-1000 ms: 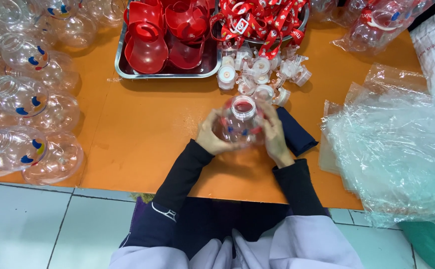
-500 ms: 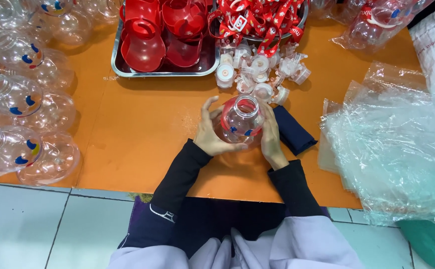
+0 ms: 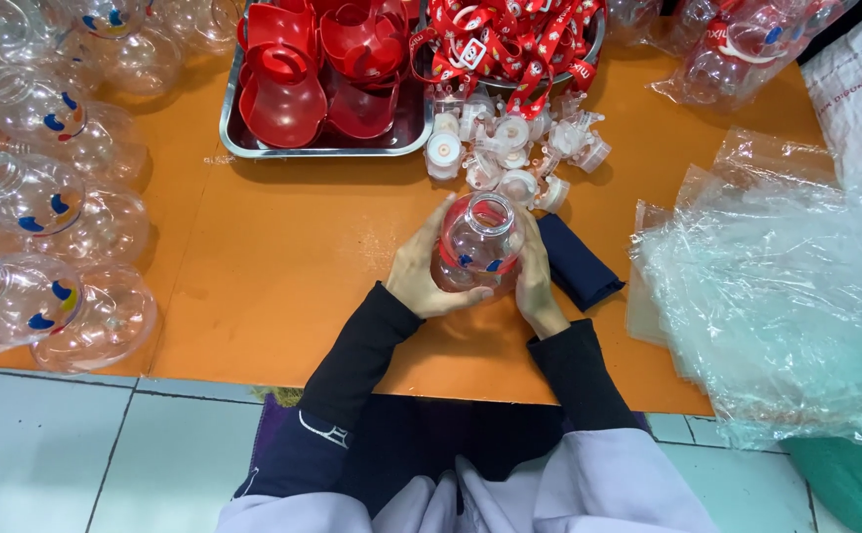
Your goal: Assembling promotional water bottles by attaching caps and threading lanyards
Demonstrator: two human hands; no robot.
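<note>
I hold a clear round plastic bottle [image 3: 478, 247] with a red part and blue marks upright on the orange table [image 3: 283, 257]. My left hand [image 3: 421, 274] cups its left side. My right hand [image 3: 535, 281] wraps its right side. The bottle's mouth faces up and is uncovered. Just beyond it lies a heap of small white and clear caps [image 3: 510, 153]. A folded dark blue cloth [image 3: 577, 262] lies right of my right hand.
A metal tray [image 3: 322, 148] of red plastic pieces stands at the back centre, red printed straps [image 3: 510, 39] beside it. Several clear round bottles [image 3: 36, 207] crowd the left side. Clear plastic bags [image 3: 777, 286] pile up at the right. The table's front edge is near my arms.
Both hands stay on the bottle and have shifted their grip slightly around it. Nothing else on the table has moved.
</note>
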